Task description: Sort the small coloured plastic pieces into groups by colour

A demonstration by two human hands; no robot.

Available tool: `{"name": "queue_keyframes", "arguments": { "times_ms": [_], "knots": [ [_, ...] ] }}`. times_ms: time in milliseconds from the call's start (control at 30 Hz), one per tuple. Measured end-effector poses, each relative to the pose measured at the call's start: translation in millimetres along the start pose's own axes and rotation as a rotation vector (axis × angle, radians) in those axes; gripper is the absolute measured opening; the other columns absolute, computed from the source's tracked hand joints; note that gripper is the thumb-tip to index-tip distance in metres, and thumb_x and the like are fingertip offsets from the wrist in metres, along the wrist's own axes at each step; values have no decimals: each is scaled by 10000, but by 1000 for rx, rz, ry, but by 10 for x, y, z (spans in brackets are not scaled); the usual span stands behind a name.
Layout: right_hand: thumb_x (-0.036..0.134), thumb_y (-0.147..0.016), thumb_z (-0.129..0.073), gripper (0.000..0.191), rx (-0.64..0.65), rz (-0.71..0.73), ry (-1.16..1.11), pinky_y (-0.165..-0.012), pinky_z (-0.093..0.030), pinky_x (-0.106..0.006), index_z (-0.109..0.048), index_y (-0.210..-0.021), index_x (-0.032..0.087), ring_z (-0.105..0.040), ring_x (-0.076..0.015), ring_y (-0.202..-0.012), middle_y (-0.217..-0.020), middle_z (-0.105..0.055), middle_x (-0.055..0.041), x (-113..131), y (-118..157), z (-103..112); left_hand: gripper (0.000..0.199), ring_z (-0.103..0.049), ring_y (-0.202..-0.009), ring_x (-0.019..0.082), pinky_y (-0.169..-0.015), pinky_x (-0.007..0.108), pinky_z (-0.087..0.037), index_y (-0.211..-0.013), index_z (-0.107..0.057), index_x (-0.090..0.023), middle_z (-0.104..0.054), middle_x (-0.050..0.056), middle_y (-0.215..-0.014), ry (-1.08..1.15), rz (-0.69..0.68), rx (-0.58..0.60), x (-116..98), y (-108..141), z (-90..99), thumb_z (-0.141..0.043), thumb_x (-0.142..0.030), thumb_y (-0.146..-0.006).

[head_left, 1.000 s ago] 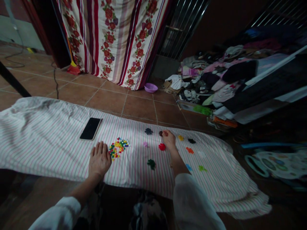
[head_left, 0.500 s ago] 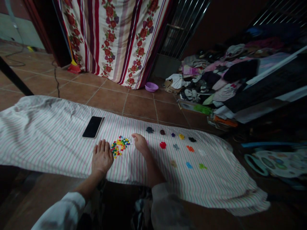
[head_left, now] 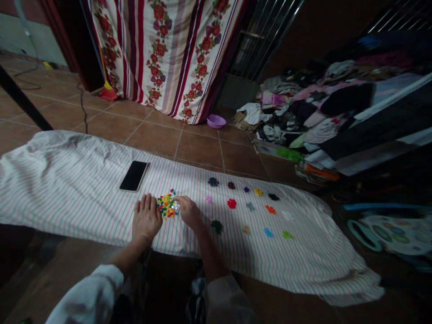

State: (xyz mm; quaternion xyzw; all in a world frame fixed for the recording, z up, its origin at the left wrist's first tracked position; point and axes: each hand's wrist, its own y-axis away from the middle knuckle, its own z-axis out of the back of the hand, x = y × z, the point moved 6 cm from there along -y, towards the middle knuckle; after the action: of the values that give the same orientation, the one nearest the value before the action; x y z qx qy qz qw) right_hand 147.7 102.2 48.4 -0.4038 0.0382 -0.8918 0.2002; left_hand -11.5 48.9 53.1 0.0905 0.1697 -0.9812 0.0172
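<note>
On a striped cloth [head_left: 94, 180] lies a mixed pile of small coloured pieces [head_left: 167, 206], mostly yellow, green and red. My left hand [head_left: 146, 218] rests flat at the pile's left edge, fingers together and stretched out, holding nothing. At the right edge, my right hand [head_left: 189, 211] touches the pieces with its index finger; its other fingers are curled, and anything under them is hidden. Right of it sit small single-colour heaps, among them a red heap [head_left: 231, 203], a dark green heap [head_left: 217, 226], an orange heap [head_left: 270, 209] and a blue heap [head_left: 268, 232].
A phone [head_left: 134, 176] lies on the cloth left of the pile. Beyond the cloth, a purple basin [head_left: 216, 121] stands on the tiled floor by a flowered curtain [head_left: 175, 58]. Clothes [head_left: 313, 103] are heaped at the right.
My right hand has moved left to the mixed pile, uncovering the pink and dark green heaps. The pile looks more compact. My left hand stays beside it, and the view has shifted slightly.
</note>
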Motion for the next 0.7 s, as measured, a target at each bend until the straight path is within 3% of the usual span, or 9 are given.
{"name": "queue_keyframes", "arguments": {
  "times_ms": [233, 400, 567, 700],
  "knots": [
    [96, -844, -440, 337, -55, -38, -56, -908, -529, -301, -727, -990, 196, -678, -174, -965, -1004, -736, -66, -32, 62, 52, 499, -420, -1376, 346, -1120, 516, -326, -1285, -574, -28, -530, 220, -1403, -21, -17, -21, -1, 13, -8, -350, -269, -910],
    [107, -850, -421, 341, -180, -74, -22, -884, -525, -294, -727, -965, 206, -665, -168, -930, -987, -719, -56, -125, 31, 114, 504, -406, -1386, 348, -1125, 518, -322, -1310, -563, -43, -507, 222, -1424, -17, -24, -15, 3, 22, -18, -350, -283, -920],
    [29, -799, -355, 473, -243, -20, 24, -956, -497, -324, -705, -1083, 174, -622, -188, -1016, -1061, -687, -92, -206, -95, 118, 496, -405, -1386, 359, -1115, 529, -330, -1343, -555, -105, -486, 218, -1443, -22, -14, 20, -11, 13, -5, -386, -275, -909],
    [-6, -777, -351, 566, -191, 32, 105, -1036, -443, -373, -668, -1211, 172, -561, -216, -1114, -1186, -670, -88, -197, -206, 24, 496, -401, -1391, 354, -1115, 535, -328, -1361, -548, -164, -481, 203, -1454, -34, -14, 48, -26, 5, 5, -411, -261, -894]
  ]
}}
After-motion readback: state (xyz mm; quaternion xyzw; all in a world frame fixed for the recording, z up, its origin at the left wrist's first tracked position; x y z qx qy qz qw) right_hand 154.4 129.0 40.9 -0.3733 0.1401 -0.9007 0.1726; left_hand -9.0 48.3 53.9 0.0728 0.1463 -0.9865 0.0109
